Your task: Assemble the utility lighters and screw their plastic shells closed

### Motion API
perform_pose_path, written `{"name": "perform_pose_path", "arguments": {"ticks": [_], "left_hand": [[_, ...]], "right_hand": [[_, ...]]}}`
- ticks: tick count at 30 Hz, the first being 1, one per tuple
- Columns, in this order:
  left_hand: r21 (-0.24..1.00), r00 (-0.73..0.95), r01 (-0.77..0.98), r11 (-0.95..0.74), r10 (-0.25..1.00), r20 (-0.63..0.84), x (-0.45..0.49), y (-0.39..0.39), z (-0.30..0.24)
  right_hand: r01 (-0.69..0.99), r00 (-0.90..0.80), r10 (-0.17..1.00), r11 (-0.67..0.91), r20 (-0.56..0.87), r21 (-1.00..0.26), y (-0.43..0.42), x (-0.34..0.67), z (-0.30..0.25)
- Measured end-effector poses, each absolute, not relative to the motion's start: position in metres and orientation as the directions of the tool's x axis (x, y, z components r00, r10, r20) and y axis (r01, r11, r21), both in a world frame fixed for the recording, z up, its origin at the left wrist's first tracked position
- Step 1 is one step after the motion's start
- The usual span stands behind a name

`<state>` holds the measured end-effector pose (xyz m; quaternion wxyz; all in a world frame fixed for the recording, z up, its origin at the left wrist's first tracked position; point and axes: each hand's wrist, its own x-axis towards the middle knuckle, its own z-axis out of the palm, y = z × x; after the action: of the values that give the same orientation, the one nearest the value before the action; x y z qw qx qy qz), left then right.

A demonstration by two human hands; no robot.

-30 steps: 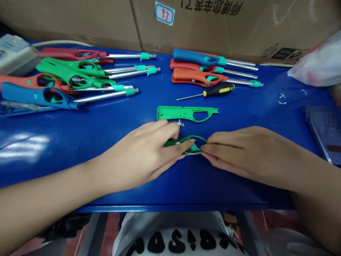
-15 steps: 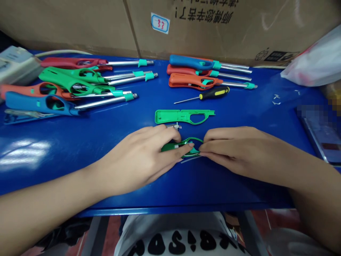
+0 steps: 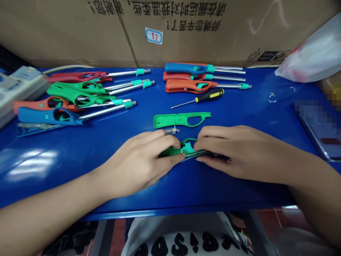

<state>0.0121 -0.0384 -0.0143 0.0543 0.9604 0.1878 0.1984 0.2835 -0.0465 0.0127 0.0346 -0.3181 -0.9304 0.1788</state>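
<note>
Between my hands, low over the blue table, lies an opened green lighter casing half (image 3: 170,152) with a teal trigger (image 3: 189,147) in it. My left hand (image 3: 141,160) pinches its handle end, covering much of it. The fingers of my right hand (image 3: 239,153) are closed on its front end beside the trigger, hiding that part. Just beyond my left fingers is a small clear fuel tank (image 3: 170,131) with a metal tip. Farther off, the other green casing half (image 3: 166,121) lies with its hollow side up.
A black and yellow screwdriver (image 3: 210,95) lies behind the casing. Stick lighters stand grouped at left, including a blue lighter (image 3: 50,115), and at back right, including an orange lighter (image 3: 178,86). A cardboard box (image 3: 186,46) forms the back; a phone (image 3: 319,128) lies right.
The camera view has shifted a little. My right fingers have moved back from the loop along the casing's front, and my left fingertips have drawn off the trigger, which shows more now.
</note>
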Motion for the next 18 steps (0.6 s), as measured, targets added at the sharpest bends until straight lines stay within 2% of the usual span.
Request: {"name": "perform_pose_path", "arguments": {"ticks": [5, 7, 9, 12, 14, 18], "left_hand": [[0.268, 0.828, 0.281, -0.922, 0.374, 0.419, 0.011, -0.038, -0.015], [0.319, 0.771, 0.307, -0.896, 0.431, 0.468, 0.009, -0.035, -0.012], [0.329, 0.710, 0.407, -0.852, 0.521, 0.474, 0.006, -0.030, -0.009], [0.323, 0.658, 0.550, -0.770, 0.638, 0.400, 0.000, -0.019, -0.006], [0.390, 0.630, 0.588, -0.709, 0.704, 0.329, -0.004, -0.013, -0.007], [0.450, 0.630, 0.588, -0.672, 0.730, 0.266, -0.007, -0.006, -0.010]], "right_hand": [[0.568, -0.818, 0.569, 0.783, -0.076, -0.253, -0.047, 0.279, 0.010], [0.576, -0.813, 0.575, 0.775, -0.087, -0.261, -0.046, 0.278, 0.009], [0.584, -0.807, 0.584, 0.769, -0.085, -0.261, -0.046, 0.278, 0.009], [0.594, -0.800, 0.595, 0.765, -0.081, -0.250, -0.047, 0.278, 0.010], [0.594, -0.799, 0.596, 0.764, -0.077, -0.252, -0.048, 0.278, 0.010], [0.593, -0.798, 0.599, 0.758, -0.070, -0.271, -0.048, 0.278, 0.010]]}}
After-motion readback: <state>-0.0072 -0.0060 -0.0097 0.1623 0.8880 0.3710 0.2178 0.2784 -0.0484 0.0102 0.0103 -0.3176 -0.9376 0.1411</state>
